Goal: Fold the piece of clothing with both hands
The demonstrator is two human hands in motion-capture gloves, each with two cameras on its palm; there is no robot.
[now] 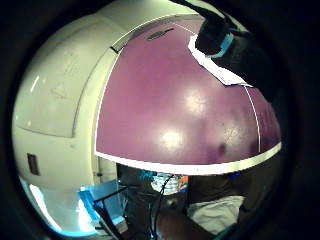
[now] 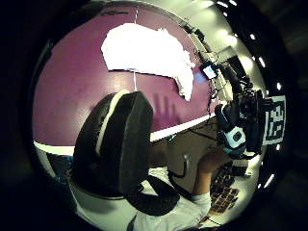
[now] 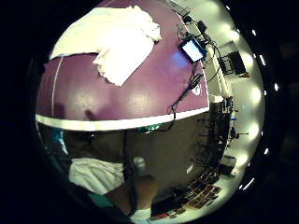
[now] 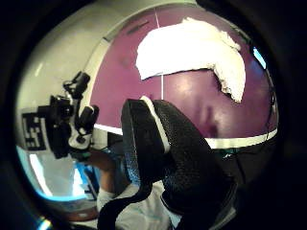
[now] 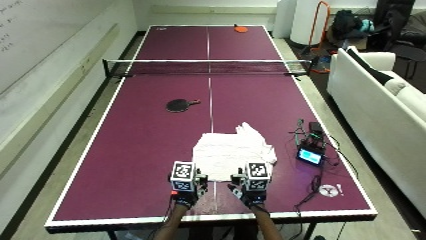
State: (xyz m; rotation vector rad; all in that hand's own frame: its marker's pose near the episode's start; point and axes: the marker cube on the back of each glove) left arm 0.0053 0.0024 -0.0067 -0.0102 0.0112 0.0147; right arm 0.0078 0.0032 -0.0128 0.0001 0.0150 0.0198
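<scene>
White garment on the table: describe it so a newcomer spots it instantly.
On the purple table-tennis table, look at the near half, on the person's side of the net. The garment lies crumpled just right of the centre line, ahead of both gloved hands. It is the only white cloth; the black paddle lies farther away.

A white cloth (image 3: 114,44) lies spread on the purple table (image 3: 140,93), partly folded over itself, with a thicker doubled flap pointing toward the table's white-edged near rim. Beside the cloth, nearer the table's side edge, a small device with a lit screen (image 3: 191,49) rests on the table, and dark cables (image 3: 184,98) trail from it along that edge to the near rim. Below the near rim, a person's white shirt (image 3: 96,175) and a bare forearm (image 3: 140,189) show.
</scene>
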